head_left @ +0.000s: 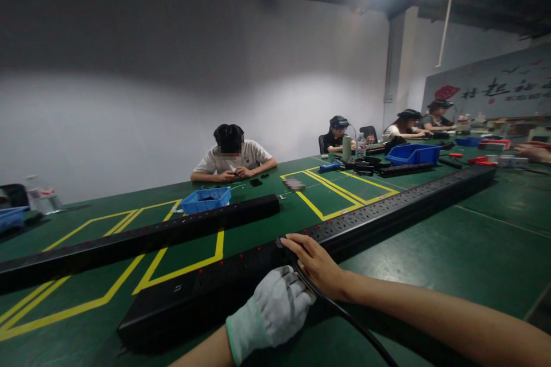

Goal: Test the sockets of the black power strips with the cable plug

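Diagonally across the green tabletop (456, 229) lies a long black power strip with red-dotted sockets (353, 221), its blunt left end nearer. Partway along, the bare right hand (317, 265) pinches a black plug (280, 243) on a black cable (345, 315) at its upper face; the pale-gloved left hand (278, 305) curls by its near edge, grip hidden. Beyond the far edge, yellow-taped surface separates it from a second black strip (142, 236) and a light-blue plastic bin (206, 202); green surface spreads rightward.

Worktop (486, 252), green, with yellow tape lines (220, 245); directly on it: near power strip (206, 287), far power strip (241, 215), light-blue bin (206, 205), dark-blue bin (424, 156), green bottle (346, 149), clear bottle (360, 147).
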The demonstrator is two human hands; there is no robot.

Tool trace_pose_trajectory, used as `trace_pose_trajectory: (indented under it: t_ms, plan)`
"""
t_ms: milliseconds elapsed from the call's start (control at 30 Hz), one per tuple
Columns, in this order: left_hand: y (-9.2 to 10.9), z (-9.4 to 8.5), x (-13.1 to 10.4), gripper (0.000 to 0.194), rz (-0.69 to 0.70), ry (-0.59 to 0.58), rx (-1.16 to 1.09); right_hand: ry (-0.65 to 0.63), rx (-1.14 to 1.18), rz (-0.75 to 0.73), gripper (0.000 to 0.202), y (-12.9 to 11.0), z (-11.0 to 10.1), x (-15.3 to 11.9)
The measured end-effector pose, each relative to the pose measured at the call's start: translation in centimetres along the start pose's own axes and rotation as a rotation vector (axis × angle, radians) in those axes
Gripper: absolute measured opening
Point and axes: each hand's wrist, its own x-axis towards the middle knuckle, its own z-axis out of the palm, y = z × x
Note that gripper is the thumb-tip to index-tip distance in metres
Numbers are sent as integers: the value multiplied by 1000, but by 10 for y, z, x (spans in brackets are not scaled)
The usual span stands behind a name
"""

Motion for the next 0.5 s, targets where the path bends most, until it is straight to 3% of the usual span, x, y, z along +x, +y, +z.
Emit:
trace_pose_trajectory:
  t_ms: [500]
  plan:
    - [-1,3,-6,19,-8,-3,16,-26,-11,28,68,-1,-1,-1]
